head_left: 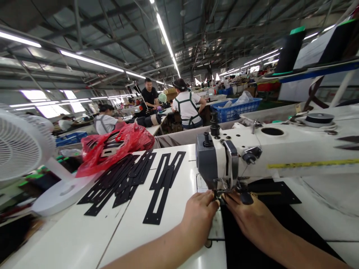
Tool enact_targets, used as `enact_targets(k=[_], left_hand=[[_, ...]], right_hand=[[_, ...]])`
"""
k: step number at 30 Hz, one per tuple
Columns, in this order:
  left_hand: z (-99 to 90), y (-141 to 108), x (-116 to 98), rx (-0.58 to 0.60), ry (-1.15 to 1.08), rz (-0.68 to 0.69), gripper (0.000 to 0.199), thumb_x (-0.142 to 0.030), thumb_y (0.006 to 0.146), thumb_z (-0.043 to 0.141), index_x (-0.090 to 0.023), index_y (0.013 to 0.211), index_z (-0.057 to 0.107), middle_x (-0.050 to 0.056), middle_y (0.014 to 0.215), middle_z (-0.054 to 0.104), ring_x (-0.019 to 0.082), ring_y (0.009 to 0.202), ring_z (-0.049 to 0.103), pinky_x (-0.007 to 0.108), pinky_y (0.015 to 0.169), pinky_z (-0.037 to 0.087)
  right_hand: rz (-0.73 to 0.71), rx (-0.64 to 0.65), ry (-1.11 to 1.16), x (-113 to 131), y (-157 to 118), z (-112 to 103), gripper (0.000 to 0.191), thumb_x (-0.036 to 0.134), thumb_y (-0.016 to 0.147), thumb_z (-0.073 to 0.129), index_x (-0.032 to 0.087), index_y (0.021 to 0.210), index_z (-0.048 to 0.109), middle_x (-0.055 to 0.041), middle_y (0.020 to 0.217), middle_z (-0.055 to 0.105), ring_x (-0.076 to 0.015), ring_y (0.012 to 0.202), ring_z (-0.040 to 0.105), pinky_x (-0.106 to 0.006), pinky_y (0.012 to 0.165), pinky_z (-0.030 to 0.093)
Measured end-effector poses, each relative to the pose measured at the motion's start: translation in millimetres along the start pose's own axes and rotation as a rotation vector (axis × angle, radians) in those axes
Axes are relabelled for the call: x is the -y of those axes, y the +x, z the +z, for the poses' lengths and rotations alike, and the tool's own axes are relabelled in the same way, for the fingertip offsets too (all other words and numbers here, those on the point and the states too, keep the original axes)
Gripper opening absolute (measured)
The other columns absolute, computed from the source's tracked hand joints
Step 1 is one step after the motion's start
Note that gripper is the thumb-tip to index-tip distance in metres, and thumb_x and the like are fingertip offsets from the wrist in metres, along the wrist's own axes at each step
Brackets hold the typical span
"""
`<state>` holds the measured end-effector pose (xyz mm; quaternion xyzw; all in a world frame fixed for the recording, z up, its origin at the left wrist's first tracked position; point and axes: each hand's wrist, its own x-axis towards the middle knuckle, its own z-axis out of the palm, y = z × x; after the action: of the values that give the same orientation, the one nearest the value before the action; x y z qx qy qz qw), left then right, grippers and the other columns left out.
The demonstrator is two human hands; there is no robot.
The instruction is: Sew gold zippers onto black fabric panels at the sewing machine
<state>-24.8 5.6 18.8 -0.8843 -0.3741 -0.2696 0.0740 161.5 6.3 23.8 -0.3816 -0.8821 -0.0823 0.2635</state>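
Left hand (pixel 199 216) and right hand (pixel 254 218), fingers flat, press black fabric sheet (pixel 249 246) beneath white sewing machine (pixel 280 149); neither grips.

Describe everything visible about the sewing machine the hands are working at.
The sewing machine is an industrial model with a long white arm stretching right and a grey faceplate at the head. Black knobs stand on top, a yellow measuring strip runs along its side, and a spool of dark tape lies on the arm's far end. It stands upright on the white table. The left hand and right hand meet at its needle area, over black fabric.
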Motion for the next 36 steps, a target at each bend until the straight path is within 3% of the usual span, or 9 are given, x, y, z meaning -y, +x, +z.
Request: enact_targets(k=[11,24,36], left_hand=[[11.1,0,3,-0.082,-0.023,-0.027,0.006,-0.011,0.079,0.066,-0.015,0.077,0.062,0.008,0.099,0.069,0.023,0.089,0.066,0.034,0.076,0.054],[11.4,1,4,-0.085,-0.049,-0.029,0.003,-0.013,0.081,0.061,-0.015,0.079,0.061,0.007,0.098,0.069,0.021,0.089,0.066,0.034,0.080,0.053],[10.5,4,7,-0.070,-0.014,-0.015,0.006,-0.010,0.080,0.062,-0.015,0.082,0.063,0.008,0.093,0.070,0.021,0.083,0.066,0.035,0.076,0.053]], right_hand=[[-0.006,-0.023,-0.008,0,2,-2,0.037,0.005,0.081,0.037,0.018,0.106,0.060,-0.0068,0.099,0.066,-0.0171,0.093,0.062,-0.030,0.083,0.050],[-0.006,0.009,0.009,-2,0,-5,0.033,0.008,0.086,0.037,0.018,0.105,0.061,-0.0076,0.100,0.067,-0.0175,0.094,0.062,-0.030,0.084,0.050],[-0.030,-0.059,0.003,-2,6,-7,0.035,0.004,0.080,0.037,0.019,0.100,0.062,-0.0072,0.095,0.068,-0.0168,0.087,0.064,-0.028,0.078,0.051]])
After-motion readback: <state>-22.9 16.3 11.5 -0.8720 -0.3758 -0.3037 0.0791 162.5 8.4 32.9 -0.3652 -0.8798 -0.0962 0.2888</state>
